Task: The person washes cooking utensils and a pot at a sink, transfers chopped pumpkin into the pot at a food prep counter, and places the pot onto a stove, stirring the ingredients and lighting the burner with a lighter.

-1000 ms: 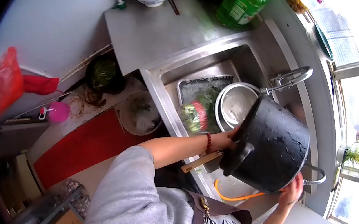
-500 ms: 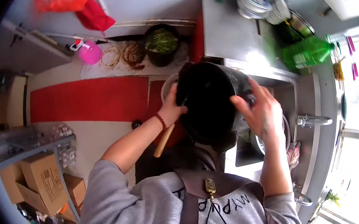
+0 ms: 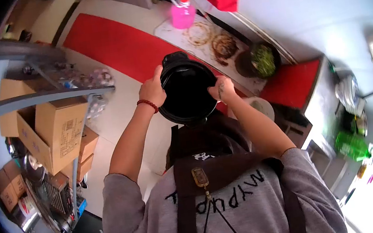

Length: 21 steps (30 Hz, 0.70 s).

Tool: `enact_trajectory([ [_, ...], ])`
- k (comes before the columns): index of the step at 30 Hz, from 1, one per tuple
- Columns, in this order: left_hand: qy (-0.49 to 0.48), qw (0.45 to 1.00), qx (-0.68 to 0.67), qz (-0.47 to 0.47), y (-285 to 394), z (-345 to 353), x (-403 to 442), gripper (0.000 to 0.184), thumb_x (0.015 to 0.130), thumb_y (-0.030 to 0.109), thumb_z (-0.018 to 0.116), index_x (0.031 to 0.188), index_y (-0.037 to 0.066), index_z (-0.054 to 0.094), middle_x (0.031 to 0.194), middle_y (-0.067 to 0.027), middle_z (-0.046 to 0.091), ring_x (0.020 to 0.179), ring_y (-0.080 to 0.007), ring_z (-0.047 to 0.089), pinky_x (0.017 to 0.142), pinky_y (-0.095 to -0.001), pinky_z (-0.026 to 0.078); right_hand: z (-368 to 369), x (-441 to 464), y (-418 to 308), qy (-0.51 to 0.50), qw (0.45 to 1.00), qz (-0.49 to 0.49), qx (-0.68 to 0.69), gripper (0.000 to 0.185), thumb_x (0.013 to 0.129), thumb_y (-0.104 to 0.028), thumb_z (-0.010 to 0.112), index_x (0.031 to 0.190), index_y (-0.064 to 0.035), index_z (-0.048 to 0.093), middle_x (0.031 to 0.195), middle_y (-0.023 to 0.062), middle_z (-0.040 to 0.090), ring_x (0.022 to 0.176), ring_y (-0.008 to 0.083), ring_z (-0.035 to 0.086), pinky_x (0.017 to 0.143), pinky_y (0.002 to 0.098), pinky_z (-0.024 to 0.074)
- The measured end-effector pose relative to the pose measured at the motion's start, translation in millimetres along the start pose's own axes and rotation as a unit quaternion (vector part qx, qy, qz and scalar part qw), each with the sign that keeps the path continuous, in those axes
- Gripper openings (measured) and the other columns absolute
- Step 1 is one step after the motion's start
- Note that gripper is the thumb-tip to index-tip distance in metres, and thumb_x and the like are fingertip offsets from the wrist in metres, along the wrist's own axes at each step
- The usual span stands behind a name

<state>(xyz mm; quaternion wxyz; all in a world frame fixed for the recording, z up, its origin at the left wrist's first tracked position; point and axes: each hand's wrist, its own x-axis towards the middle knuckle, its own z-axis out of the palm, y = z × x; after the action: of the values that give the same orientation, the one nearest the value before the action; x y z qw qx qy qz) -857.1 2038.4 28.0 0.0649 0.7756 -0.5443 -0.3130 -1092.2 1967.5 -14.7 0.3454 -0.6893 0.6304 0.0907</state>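
A deep black pot (image 3: 188, 90) hangs in front of my apron, its dark mouth turned up toward me and its inside too dark to make out. My left hand (image 3: 152, 91) grips it at the left side, near a black lug at the rim. On the opposite side my right hand (image 3: 223, 89) clasps the wall, thumb over the rim. Both hands hold the pot clear of the floor. Behind my right forearm stands a pale round tub (image 3: 260, 106), partly covered.
To the left, a grey metal rack (image 3: 47, 98) carries cardboard boxes (image 3: 64, 132). A red mat (image 3: 116, 45) runs along the floor. Beyond it are a pink jug (image 3: 183, 14) and a dark container of greens (image 3: 263, 60). A green bottle (image 3: 351, 145) stands by the counter at right.
My view and body have turned left, away from the sink and counter. The pot has come along, held in both hands, and now sits over the floor beside the red mat.
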Motion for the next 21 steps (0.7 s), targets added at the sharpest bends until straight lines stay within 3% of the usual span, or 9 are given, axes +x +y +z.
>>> enact_trajectory([
  [1, -0.002, 0.999, 0.042, -0.015, -14.2, -12.6, 14.8, 0.068, 0.072, 0.001, 0.056, 0.133, 0.015, 0.030, 0.088, -0.0229, 0.061, 0.086, -0.0401, 0.059, 0.076, -0.0482, 0.046, 7.6, 21.0, -22.5, -0.070, 0.997, 0.019, 0.023, 0.039, 0.071, -0.029, 0.063, 0.093, 0.0037, 0.060, 0.090, 0.0258, 0.063, 0.087, 0.0392, 0.062, 0.079, 0.0425, 0.0504],
  [7, -0.047, 0.989, 0.049, -0.130, -129.9, -105.7, 106.0, 0.073, 0.072, 0.010, 0.065, 0.132, 0.008, 0.025, 0.101, -0.0239, 0.059, 0.094, -0.0394, 0.058, 0.081, -0.0448, 0.046, 24.3, 127.6, -180.9, -0.041, 0.993, -0.110, -0.014, 0.039, 0.071, -0.031, 0.061, 0.085, 0.0057, 0.063, 0.087, 0.0271, 0.063, 0.088, 0.0385, 0.062, 0.078, 0.0419, 0.0510],
  [10, -0.050, 0.980, -0.163, -0.105, -191.1, -159.5, 145.8, 0.093, 0.073, 0.035, 0.075, 0.140, 0.007, 0.017, 0.129, -0.0255, 0.044, 0.119, -0.0355, 0.046, 0.100, -0.0388, 0.035, 19.3, 205.5, -270.9, -0.074, 0.978, -0.190, -0.035, 0.038, 0.070, -0.031, 0.062, 0.079, 0.0063, 0.064, 0.086, 0.0266, 0.063, 0.086, 0.0380, 0.062, 0.075, 0.0424, 0.0514],
  [12, -0.063, 0.946, -0.261, -0.182, -238.3, -193.9, 163.6, 0.082, 0.076, 0.035, 0.072, 0.137, 0.006, 0.025, 0.125, -0.0207, 0.049, 0.113, -0.0317, 0.051, 0.091, -0.0399, 0.043, 14.3, 237.0, -329.6, -0.128, 0.947, -0.256, -0.145, 0.037, 0.069, -0.030, 0.062, 0.073, 0.0065, 0.063, 0.082, 0.0258, 0.063, 0.081, 0.0375, 0.063, 0.072, 0.0424, 0.0516],
  [14, -0.069, 0.876, -0.382, -0.288, -270.6, -240.5, 178.5, 0.079, 0.078, 0.038, 0.070, 0.137, 0.006, 0.028, 0.127, -0.0181, 0.048, 0.110, -0.0251, 0.052, 0.080, -0.0341, 0.050, 11.3, 272.0, -386.7, -0.153, 0.946, -0.267, -0.101, 0.035, 0.068, -0.028, 0.062, 0.074, 0.0061, 0.062, 0.078, 0.0269, 0.061, 0.079, 0.0395, 0.061, 0.071, 0.0427, 0.0505],
  [15, -0.014, 0.912, -0.337, -0.235, -305.6, -241.0, 186.0, 0.079, 0.077, 0.038, 0.071, 0.138, 0.010, 0.030, 0.130, -0.0173, 0.045, 0.109, -0.0251, 0.052, 0.079, -0.0344, 0.050, 6.5, 294.9, -415.2, -0.164, 0.947, -0.271, -0.058, 0.032, 0.068, -0.026, 0.061, 0.075, 0.0056, 0.061, 0.074, 0.0279, 0.059, 0.078, 0.0414, 0.060, 0.070, 0.0429, 0.0494],
  [18, 0.145, 0.905, -0.332, -0.221, -319.7, -322.0, 214.6, 0.080, 0.074, 0.034, 0.074, 0.137, 0.010, 0.031, 0.133, -0.0187, 0.041, 0.113, -0.0296, 0.050, 0.088, -0.0391, 0.045, -1.9, 347.2, -517.0, -0.141, 0.924, -0.343, -0.095, 0.031, 0.067, -0.026, 0.060, 0.073, 0.0048, 0.062, 0.074, 0.0279, 0.059, 0.078, 0.0412, 0.060, 0.071, 0.0433, 0.0493],
  [20, 0.287, 0.952, 0.012, -0.109, -348.2, -370.9, 257.5, 0.083, 0.070, 0.024, 0.077, 0.137, 0.009, 0.030, 0.135, -0.0198, 0.038, 0.116, -0.0350, 0.047, 0.095, -0.0414, 0.041, -2.7, 386.0, -587.8, -0.148, 0.903, -0.384, -0.126, 0.030, 0.067, -0.025, 0.060, 0.074, 0.0047, 0.062, 0.075, 0.0278, 0.059, 0.078, 0.0412, 0.060, 0.072, 0.0437, 0.0493],
  [21, 0.300, 0.947, 0.009, -0.113, -378.1, -393.2, 289.3, 0.083, 0.070, 0.024, 0.077, 0.137, 0.009, 0.030, 0.135, -0.0198, 0.038, 0.116, -0.0350, 0.047, 0.095, -0.0414, 0.041, 0.0, 405.1, -627.1, -0.156, 0.888, -0.409, -0.142, 0.030, 0.067, -0.024, 0.060, 0.074, 0.0047, 0.061, 0.076, 0.0277, 0.059, 0.079, 0.0411, 0.060, 0.072, 0.0440, 0.0493],
])
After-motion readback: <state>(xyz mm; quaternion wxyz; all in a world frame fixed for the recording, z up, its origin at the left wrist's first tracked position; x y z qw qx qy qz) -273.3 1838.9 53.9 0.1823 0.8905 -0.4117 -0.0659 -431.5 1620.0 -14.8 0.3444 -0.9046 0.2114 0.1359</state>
